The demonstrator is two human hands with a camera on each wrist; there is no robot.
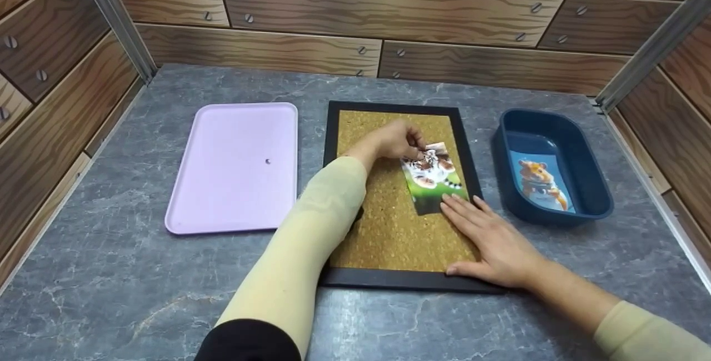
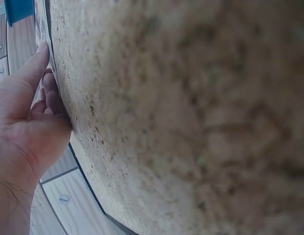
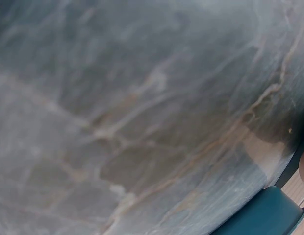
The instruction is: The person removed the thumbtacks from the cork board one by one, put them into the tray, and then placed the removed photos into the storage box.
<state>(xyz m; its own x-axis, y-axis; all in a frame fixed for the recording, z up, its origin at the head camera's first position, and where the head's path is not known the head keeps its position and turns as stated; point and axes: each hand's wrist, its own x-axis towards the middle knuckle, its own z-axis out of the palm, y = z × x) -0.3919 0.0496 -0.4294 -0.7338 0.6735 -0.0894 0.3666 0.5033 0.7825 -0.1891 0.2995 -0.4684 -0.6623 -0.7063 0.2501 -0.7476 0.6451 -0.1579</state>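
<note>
A cork board (image 1: 383, 239) in a black frame lies on the table. On its right part is a picture card (image 1: 430, 183) with a black-and-white striped animal over green, its lower edge dark. My left hand (image 1: 391, 140) reaches across the board to the card's top left, fingers curled and thumb tip at the card. What its fingertips hold, if anything, I cannot tell. In the left wrist view that hand (image 2: 29, 117) rests against the cork (image 2: 166, 122). Spread flat, my right hand (image 1: 491, 244) presses the card's lower right corner, with its thumb on the frame's bottom bar.
Left of the board lies a lilac tray (image 1: 233, 183) bearing a small metallic piece (image 1: 268, 161). A dark blue bin (image 1: 591, 200) stands to the right, with a hamster picture card (image 1: 541, 180) inside. Wood-patterned walls (image 1: 389, 16) enclose the grey marbled table (image 1: 111, 272).
</note>
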